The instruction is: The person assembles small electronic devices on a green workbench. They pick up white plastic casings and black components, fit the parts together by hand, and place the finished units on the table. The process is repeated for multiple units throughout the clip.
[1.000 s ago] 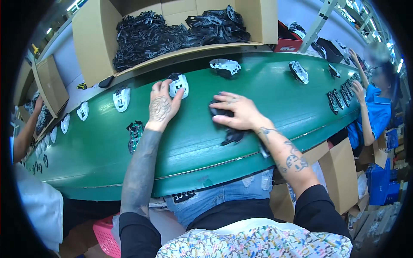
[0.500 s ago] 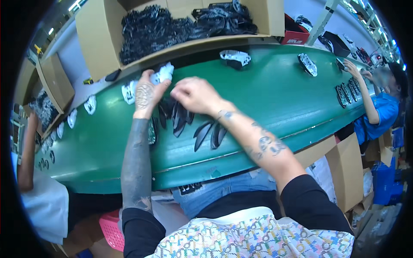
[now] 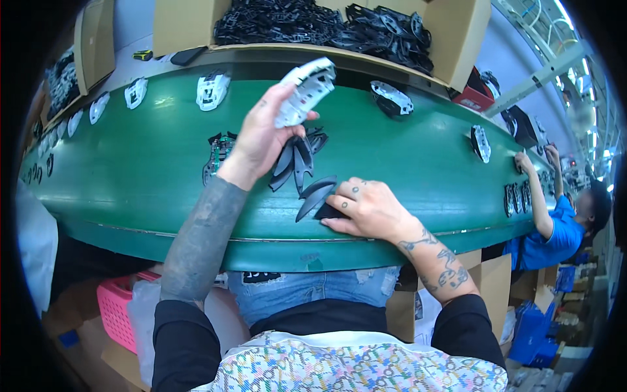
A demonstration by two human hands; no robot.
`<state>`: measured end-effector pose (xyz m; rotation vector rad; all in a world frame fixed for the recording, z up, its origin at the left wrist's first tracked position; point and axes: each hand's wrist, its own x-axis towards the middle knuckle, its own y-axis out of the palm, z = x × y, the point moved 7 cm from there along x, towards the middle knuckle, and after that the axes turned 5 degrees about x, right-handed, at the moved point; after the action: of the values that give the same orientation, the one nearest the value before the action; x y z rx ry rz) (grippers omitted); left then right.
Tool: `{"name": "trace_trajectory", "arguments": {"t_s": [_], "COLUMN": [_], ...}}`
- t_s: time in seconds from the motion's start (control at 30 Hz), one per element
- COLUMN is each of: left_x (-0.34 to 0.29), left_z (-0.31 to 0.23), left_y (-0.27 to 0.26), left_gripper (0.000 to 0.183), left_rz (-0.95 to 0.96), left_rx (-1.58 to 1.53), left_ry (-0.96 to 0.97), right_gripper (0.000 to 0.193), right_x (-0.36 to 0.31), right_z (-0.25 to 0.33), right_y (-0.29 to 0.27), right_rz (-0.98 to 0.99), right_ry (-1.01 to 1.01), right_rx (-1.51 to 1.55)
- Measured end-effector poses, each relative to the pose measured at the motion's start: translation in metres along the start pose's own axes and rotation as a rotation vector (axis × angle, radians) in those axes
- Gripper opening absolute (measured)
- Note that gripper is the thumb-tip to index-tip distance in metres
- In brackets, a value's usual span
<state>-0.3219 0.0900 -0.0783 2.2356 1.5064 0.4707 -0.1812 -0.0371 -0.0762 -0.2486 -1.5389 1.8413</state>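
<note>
White plastic shell (image 3: 305, 95), raised above a green table (image 3: 411, 157), held between the thumb and fingers of the person's left hand (image 3: 262, 130). The right hand (image 3: 373, 208), fingers curled and narrow, touches a black curved piece (image 3: 328, 212) on the table; whether it grips cannot be told. Similar black pieces (image 3: 302, 160) lie near the left hand.

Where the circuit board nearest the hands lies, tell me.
In the head view, the circuit board lies left of centre on the green surface, left of the left hand.
</note>
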Motion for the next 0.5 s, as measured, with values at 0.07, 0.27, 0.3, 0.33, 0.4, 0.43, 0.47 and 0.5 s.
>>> {"name": "trace_trajectory", "arguments": {"t_s": [0.07,0.27,0.3,0.33,0.4,0.43,0.47,0.5], "left_x": [-0.008,-0.025,-0.027,-0.028,-0.038,-0.040,-0.043,-0.045], "left_z": [-0.003,-0.005,-0.010,-0.010,-0.019,-0.018,-0.018,-0.018], "left_y": [0.008,0.006,0.012,0.017,0.032,0.035,0.039,0.041], "left_gripper": [0.054,0.054,0.060,0.073,0.081,0.083,0.083,0.081], "left_rz": [-0.068,0.089,0.105,0.135,0.199,0.219,0.250,0.249], "left_rx": [0.168,0.814,0.884,0.942,1.082,1.105,1.140,1.187], "left_ry": [0.092,0.373,0.432,0.409,0.486,0.508,0.544,0.561], "right_gripper": [0.019,0.025,0.028,0.031,0.027,0.027,0.027,0.027], "right_x": [0.010,0.027,0.028,0.027,0.026,0.026,0.026,0.026], "right_z": [-0.002,-0.060,-0.070,-0.080,-0.087,-0.087,-0.086,-0.083], "right_y": [-0.008,-0.057,-0.056,-0.052,-0.036,-0.028,-0.022,-0.019], "right_rz": [-0.021,-0.268,-0.409,-0.551,-0.558,-0.545,-0.533,-0.475], "right_ry": [0.042,0.464,0.453,0.440,0.451,0.463,0.475,0.489], "right_rx": [0.111,1.379,1.455,1.526,1.567,1.572,1.576,1.551]}}
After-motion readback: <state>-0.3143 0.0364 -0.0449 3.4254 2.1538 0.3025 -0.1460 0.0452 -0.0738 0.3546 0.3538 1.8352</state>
